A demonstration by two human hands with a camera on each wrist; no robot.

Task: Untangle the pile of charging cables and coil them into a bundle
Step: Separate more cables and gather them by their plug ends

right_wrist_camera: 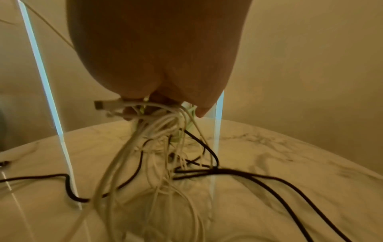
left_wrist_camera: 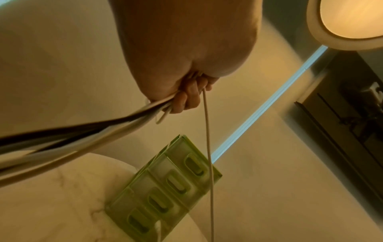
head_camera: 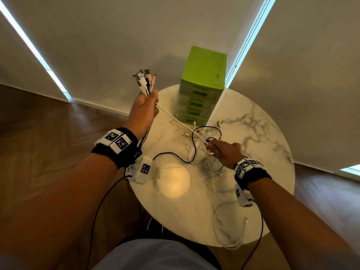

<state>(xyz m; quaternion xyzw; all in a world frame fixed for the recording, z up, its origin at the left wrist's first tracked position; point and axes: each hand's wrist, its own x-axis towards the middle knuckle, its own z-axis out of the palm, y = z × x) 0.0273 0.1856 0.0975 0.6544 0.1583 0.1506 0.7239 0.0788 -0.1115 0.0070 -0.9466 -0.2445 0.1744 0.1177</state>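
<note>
The cables (head_camera: 202,152) are only partly sorted: several plug ends (head_camera: 144,79) are gathered above the clenched fingers of the left hand (head_camera: 143,110), while a tangle is pinched under the right hand (head_camera: 226,151), loops trailing below onto the table (head_camera: 253,133). Untangling is judged unfinished; coiling is not yet begun.

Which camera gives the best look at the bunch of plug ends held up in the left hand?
The head view: the plug ends fan out above the left hand, unobstructed. The left wrist view shows only cords leaving the fingers, no plugs. The right wrist view doesn't show that bunch, only the right hand's own tangle.
</note>
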